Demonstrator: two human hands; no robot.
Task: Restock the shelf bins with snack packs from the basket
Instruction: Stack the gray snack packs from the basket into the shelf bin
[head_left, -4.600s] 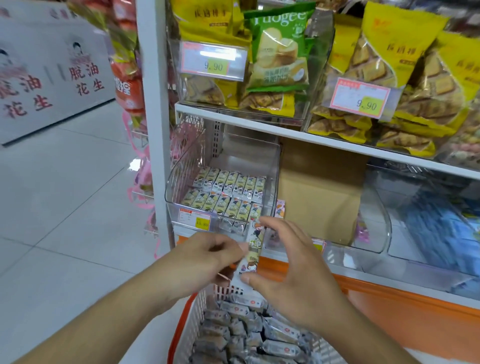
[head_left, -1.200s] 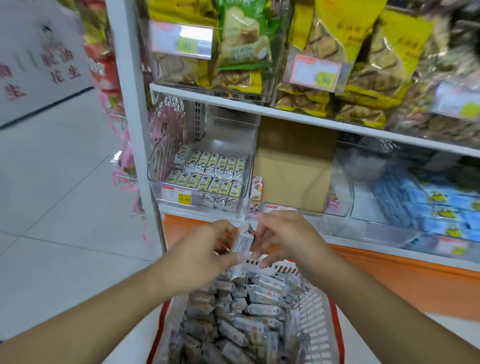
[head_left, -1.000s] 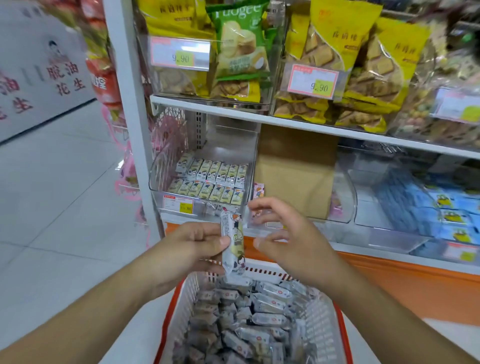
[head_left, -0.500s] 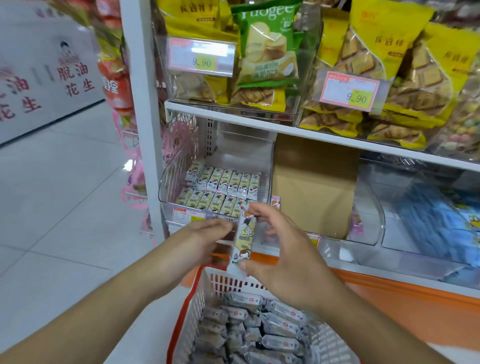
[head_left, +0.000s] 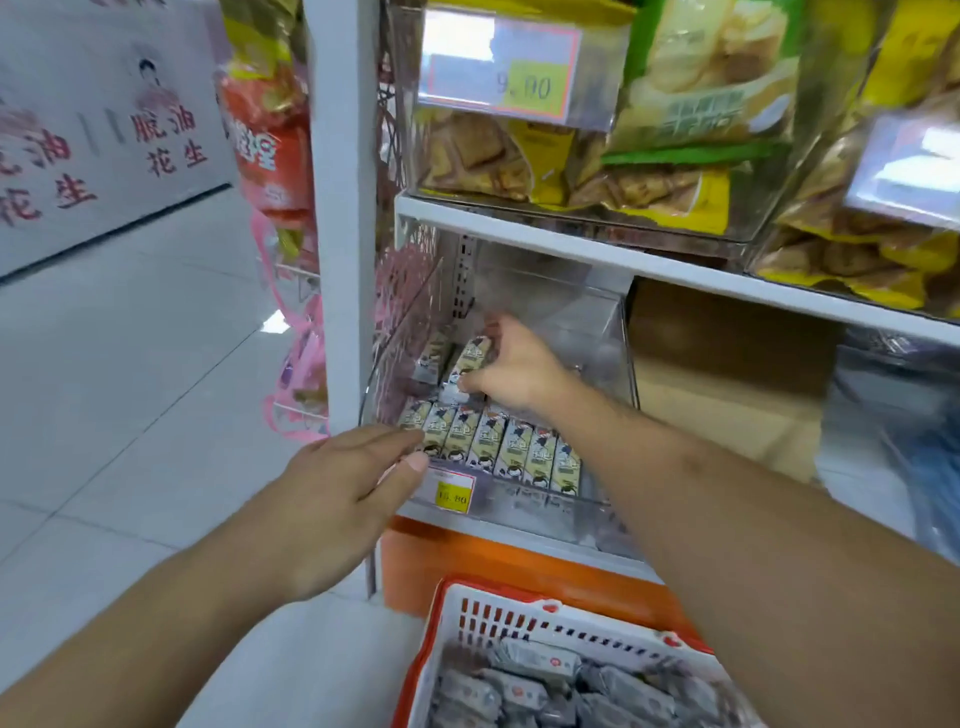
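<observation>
Left hand (head_left: 337, 499) hovers w/ fingers straight and relaxed, holding nothing, fingertips at the front-left corner of the clear shelf bin (head_left: 621, 364). Just below and to its right, nearest the camera, sits the basket (head_left: 524, 616), white mesh w/ orange rim, heaped w/ silvery snack packs (head_left: 540, 662), so plenty is left to move. Beyond the left hand's fingertips, a front row of packs (head_left: 498, 449) stands side by side behind the yellow price tag (head_left: 453, 493). Farther in, right hand (head_left: 514, 366) reaches into the bin, fingers and thumb curled round one snack pack (head_left: 467, 364), setting it into the back row, left end. One pack (head_left: 431, 358) lies just left of it; rest of that row hidden by the right hand. Judgement: bin approx. part filled, one layer only, lots of room above; the neighbouring bins to the right not touched yet.
</observation>
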